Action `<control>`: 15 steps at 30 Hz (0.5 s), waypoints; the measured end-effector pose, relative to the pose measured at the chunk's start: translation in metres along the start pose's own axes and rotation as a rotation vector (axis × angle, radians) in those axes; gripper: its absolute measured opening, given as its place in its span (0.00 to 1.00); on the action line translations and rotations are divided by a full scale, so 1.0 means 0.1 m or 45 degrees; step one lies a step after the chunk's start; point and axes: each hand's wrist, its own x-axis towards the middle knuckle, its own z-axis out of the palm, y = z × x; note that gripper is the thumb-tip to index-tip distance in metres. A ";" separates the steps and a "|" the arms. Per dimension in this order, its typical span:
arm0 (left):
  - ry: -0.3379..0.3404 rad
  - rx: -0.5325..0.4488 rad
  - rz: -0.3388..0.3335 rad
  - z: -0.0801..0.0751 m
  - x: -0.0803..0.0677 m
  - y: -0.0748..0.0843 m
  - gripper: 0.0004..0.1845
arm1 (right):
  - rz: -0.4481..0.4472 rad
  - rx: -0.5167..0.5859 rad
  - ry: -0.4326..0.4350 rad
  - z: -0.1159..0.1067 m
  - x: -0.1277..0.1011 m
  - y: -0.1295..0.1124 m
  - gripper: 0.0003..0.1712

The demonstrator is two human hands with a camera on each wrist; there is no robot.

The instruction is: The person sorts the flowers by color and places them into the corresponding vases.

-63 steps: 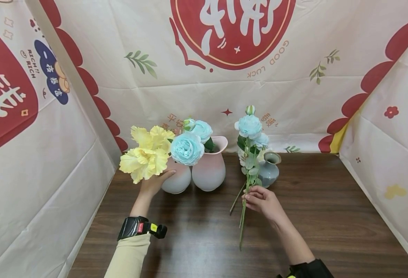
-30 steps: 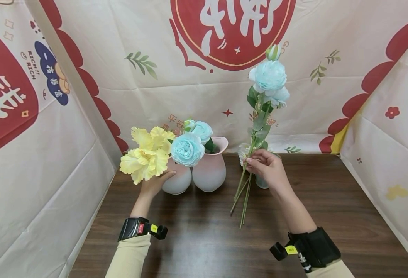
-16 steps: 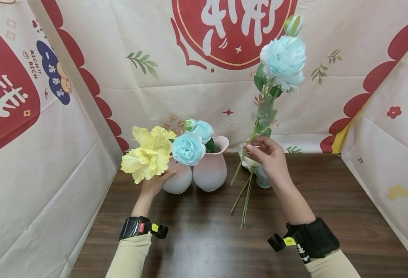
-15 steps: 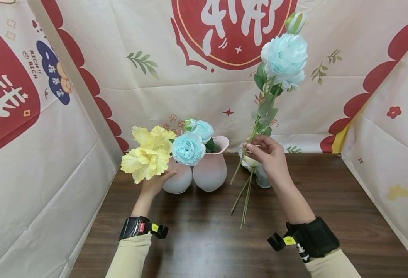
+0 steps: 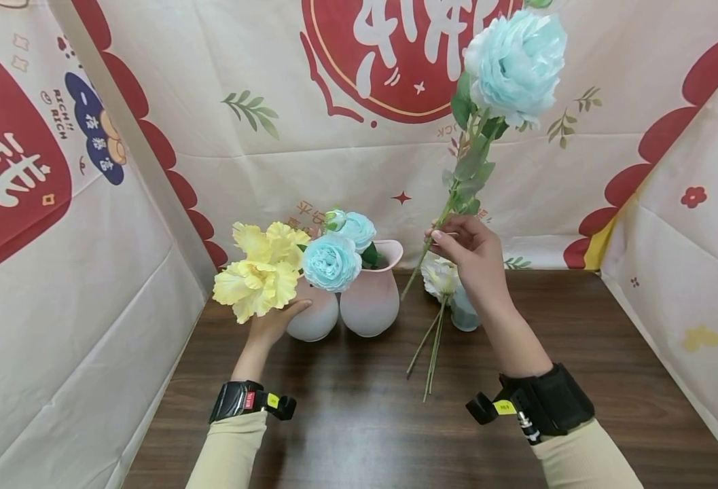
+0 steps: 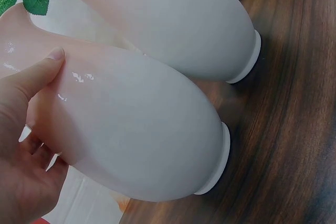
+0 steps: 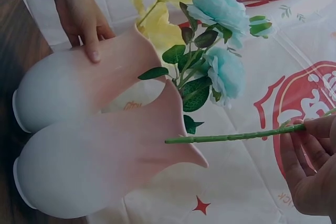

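Note:
My left hand (image 5: 273, 322) grips the left pink-and-grey vase (image 5: 312, 319), its thumb (image 6: 44, 72) on the pink neck. Yellow artificial flowers (image 5: 261, 272) lean out of that vase. Beside it stands a second pink-and-grey vase (image 5: 367, 305), with blue artificial flowers (image 5: 332, 261) at its mouth. My right hand (image 5: 471, 251) pinches the green stem of another blue artificial flower (image 5: 514, 64), raised high and tilted to the right. In the right wrist view, the stem's cut end (image 7: 176, 140) overlaps the second vase's rim; whether they touch I cannot tell.
A white artificial flower (image 5: 440, 277) lies on the brown wooden table (image 5: 359, 421), its stems (image 5: 435, 346) pointing forward. Near it is a small grey-blue vase (image 5: 464, 314), partly hidden by my right arm. Printed cloth (image 5: 334, 176) encloses the back and sides.
My right hand has lifted the blue flower off the table, up and away from the white flower's stems, and its stem end has moved toward the second vase. My left hand stays put.

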 end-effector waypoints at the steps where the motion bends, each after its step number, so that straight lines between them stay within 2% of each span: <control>1: -0.002 -0.004 -0.006 0.00 0.00 0.00 0.41 | -0.011 -0.003 0.002 0.01 0.01 -0.01 0.04; 15: -0.013 0.011 -0.024 0.00 0.02 0.00 0.33 | -0.232 0.063 0.101 0.18 0.12 -0.09 0.07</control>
